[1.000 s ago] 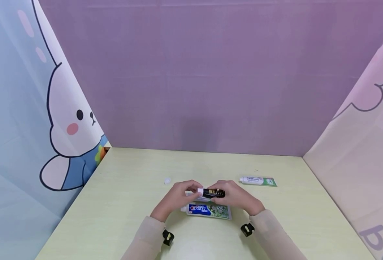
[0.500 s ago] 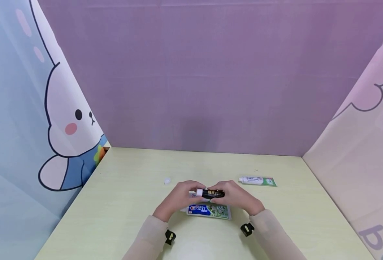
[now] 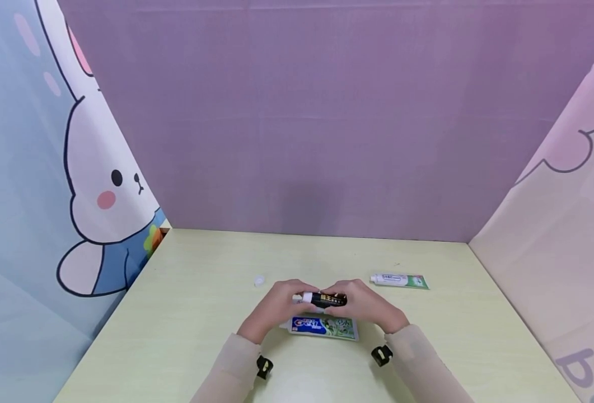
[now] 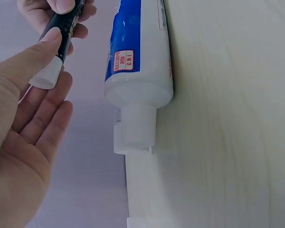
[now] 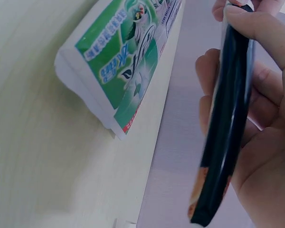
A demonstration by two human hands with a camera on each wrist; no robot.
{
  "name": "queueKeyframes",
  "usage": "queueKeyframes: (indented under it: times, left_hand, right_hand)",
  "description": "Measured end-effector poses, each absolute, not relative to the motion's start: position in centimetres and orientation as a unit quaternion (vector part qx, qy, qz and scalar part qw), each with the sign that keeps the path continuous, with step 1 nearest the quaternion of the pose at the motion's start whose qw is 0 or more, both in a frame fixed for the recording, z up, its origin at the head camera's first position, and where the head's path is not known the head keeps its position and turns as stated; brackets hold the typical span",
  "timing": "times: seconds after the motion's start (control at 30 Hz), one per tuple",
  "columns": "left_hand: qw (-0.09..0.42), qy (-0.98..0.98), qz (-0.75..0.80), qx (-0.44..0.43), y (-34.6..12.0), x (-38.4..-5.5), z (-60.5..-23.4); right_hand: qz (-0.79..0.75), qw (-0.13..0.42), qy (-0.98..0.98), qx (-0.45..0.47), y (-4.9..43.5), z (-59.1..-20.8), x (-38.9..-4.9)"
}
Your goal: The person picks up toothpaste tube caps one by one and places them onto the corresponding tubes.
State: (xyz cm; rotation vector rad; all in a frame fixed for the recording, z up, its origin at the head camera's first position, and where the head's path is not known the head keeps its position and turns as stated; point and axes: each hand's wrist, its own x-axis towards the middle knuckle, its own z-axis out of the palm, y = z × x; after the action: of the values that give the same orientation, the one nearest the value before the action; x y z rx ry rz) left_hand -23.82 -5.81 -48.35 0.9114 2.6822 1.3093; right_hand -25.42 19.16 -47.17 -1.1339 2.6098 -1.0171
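Both hands hold a black toothpaste tube (image 3: 328,300) with a white cap above the table. My left hand (image 3: 275,307) pinches the cap end between thumb and fingers; the left wrist view shows the white cap (image 4: 46,75) there. With thumb and fingers, my right hand (image 3: 366,302) grips the black body (image 5: 228,118), whose flat tail hangs free in the right wrist view. Below the hands lies a blue and green Crest toothpaste tube (image 3: 323,327), its white capped end (image 4: 137,123) pointing left. Just behind it another pale tube is mostly hidden by the hands.
A white and green toothpaste tube (image 3: 400,281) lies farther back on the right of the table (image 3: 196,313). A small whitish, round item (image 3: 259,280) sits back left. A purple backdrop rises behind the table, with patterned cloths on both sides.
Over the last second the left hand has shifted slightly to the right along the black tube. The tube has moved a little left. The right hand keeps its grip, nearly still.
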Motion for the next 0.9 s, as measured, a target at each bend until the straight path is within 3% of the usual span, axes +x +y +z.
queueKeyframes:
  times: [0.43,0.9]
  left_hand:
    - [-0.045,0.857,0.412,0.307,-6.9,-24.1,-48.2]
    - [-0.041,0.865,0.413,0.283,-8.0,-24.4,-48.6]
  right_hand:
    - [-0.326,0.066,0.876,-0.35,20.5,-47.5,-25.2]
    - [-0.328,0.059,0.895,-0.297,23.0,-48.0,-25.4]
